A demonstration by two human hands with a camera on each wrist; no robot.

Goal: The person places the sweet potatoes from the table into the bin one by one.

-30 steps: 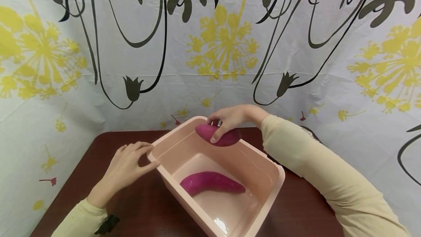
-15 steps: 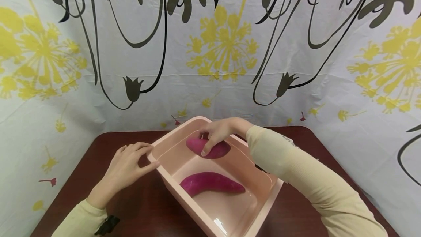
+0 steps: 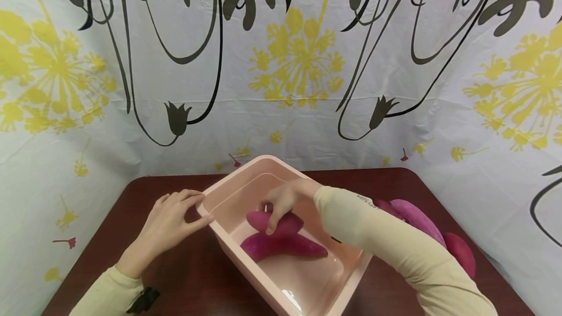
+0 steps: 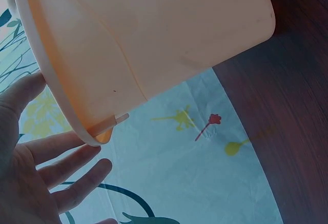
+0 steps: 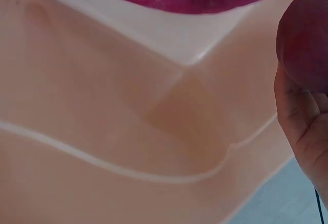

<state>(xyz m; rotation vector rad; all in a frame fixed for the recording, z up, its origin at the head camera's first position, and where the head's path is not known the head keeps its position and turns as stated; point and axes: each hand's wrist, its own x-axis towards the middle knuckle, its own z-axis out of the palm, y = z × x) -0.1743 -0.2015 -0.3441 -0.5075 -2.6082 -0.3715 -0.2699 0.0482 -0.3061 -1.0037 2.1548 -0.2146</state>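
Note:
In the head view, my right hand (image 3: 281, 205) holds a purple sweet potato (image 3: 287, 223) from above, inside the pale pink plastic tub (image 3: 246, 266). A longer, curved sweet potato (image 3: 307, 246) lies on the tub's floor, partly covered by the held one; I cannot tell whether they touch. The right wrist view has the held sweet potato (image 5: 306, 42) at its right edge and the lying one at the top. My left hand (image 3: 173, 221) rests at the tub's left corner, thumb and forefinger spread against the rim (image 4: 56, 98), its other fingers loose.
More purple sweet potatoes (image 3: 417, 218) lie on the dark red-brown table (image 3: 189, 277) right of the tub, partly hidden by the right sleeve (image 3: 386, 238). A white patterned sheet (image 3: 281, 130) hangs behind and at both sides of the table.
My right hand has moved left and down into the tub with the sweet potato. The sleeve's shift uncovers sweet potatoes on the table at right. My left hand stays where it was.

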